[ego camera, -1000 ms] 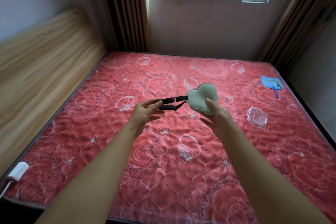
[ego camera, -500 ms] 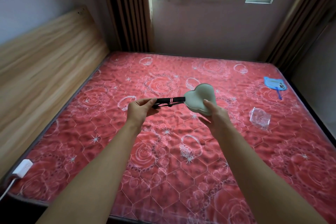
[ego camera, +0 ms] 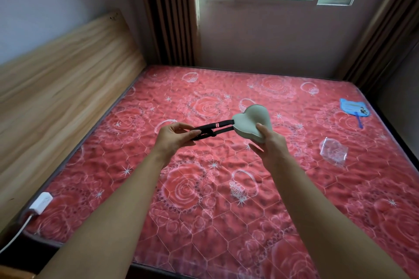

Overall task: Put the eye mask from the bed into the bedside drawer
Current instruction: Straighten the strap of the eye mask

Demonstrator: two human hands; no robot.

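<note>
Here we list one pale grey-green eye mask (ego camera: 250, 123), held in the air above the red quilted bed (ego camera: 204, 188): our right hand (ego camera: 271, 144) is clamped on its padded body, thumb on top, while our left hand (ego camera: 173, 137) pinches the far end of its black strap (ego camera: 213, 129), pulled taut between the two. Also on the bed we note a blue fan (ego camera: 354, 108) and a clear plastic wrapper (ego camera: 333, 150) to the right, well apart from the mask, and a white plug block (ego camera: 42, 203) at the near left corner beside the wooden headboard (ego camera: 56, 79).
</note>
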